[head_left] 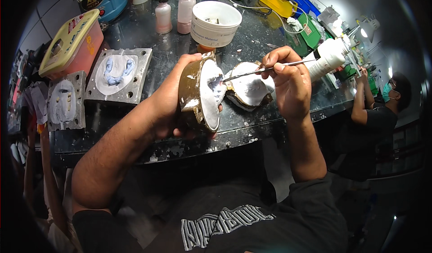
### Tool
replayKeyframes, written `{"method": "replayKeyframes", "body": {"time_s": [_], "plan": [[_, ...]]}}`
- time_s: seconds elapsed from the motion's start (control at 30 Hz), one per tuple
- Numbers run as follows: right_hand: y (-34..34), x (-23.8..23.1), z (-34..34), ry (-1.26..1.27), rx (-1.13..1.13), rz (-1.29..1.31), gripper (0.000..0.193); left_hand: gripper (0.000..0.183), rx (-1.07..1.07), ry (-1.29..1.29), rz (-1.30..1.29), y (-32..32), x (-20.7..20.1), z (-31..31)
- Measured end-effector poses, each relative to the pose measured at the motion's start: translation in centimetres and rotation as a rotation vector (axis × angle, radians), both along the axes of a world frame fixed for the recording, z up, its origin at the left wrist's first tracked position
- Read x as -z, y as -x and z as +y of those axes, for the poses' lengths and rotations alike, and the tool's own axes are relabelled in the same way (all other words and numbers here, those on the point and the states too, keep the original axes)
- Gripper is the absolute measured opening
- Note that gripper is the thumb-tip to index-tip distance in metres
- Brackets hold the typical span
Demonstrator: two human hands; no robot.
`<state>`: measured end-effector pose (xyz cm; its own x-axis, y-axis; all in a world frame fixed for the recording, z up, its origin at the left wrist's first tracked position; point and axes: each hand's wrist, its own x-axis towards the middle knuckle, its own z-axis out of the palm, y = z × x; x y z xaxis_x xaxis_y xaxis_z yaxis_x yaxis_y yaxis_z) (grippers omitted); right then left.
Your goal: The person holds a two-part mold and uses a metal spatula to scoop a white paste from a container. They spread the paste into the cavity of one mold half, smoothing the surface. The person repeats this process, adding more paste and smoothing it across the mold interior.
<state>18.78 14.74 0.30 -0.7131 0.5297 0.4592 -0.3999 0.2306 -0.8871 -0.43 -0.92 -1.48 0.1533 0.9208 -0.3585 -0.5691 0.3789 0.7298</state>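
Note:
My left hand (167,93) grips a brass-coloured dental flask half (190,88), tilted on its side above the bench's front edge. White plaster (209,111) fills it, with a hollow facing right. In my right hand (291,84), a thin metal carving tool (246,74) is pinched between thumb and fingers. Its left tip reaches the hollow in the plaster; whether it touches I cannot tell. The other end points right. Between my hands, a second plaster-filled flask half (248,91) lies on the bench, partly behind the tool.
Two grey metal flask halves (143,68) (79,104) with plaster stand left, beside a lidded plastic box (74,43). Behind my hands are a white tub (217,25) and two pinkish bottles (163,20) (185,12). A white bottle (327,57) leans right; a masked person (382,113) works beyond.

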Motion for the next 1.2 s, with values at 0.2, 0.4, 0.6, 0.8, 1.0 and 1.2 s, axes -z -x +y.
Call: {"method": "replayKeyframes", "body": {"time_s": [0.2, 0.4, 0.6, 0.8, 1.0, 1.2], "plan": [[-1.0, -0.3, -0.4, 0.008, 0.127, 0.124, 0.015, 0.071, -0.032, -0.023, -0.008, -0.3, 0.0, 0.1], [-4.3, 0.4, -0.8, 0.095, 0.38, 0.441, 0.025, 0.072, -0.068, -0.106, -0.107, -1.0, -0.5, 0.5], [-6.4, 2.6, -1.5, 0.066, 0.564, 0.409, 0.031, 0.085, 0.01, -0.326, -0.527, -1.1, -0.4, 0.7], [-7.1, 5.2, -1.6, 0.083, 0.636, 0.401, 0.03, 0.109, 0.015, -0.419, -0.336, -1.5, -1.0, 0.5], [-6.7, 5.5, -1.8, 0.051, 0.709, 0.343, 0.031, 0.087, 0.005, -0.263, -0.503, -2.0, -0.8, -0.4], [-6.7, 5.5, -1.8, 0.033, 0.714, 0.333, 0.029, 0.081, -0.165, -0.16, -0.437, -2.8, -1.2, -0.6]]}}
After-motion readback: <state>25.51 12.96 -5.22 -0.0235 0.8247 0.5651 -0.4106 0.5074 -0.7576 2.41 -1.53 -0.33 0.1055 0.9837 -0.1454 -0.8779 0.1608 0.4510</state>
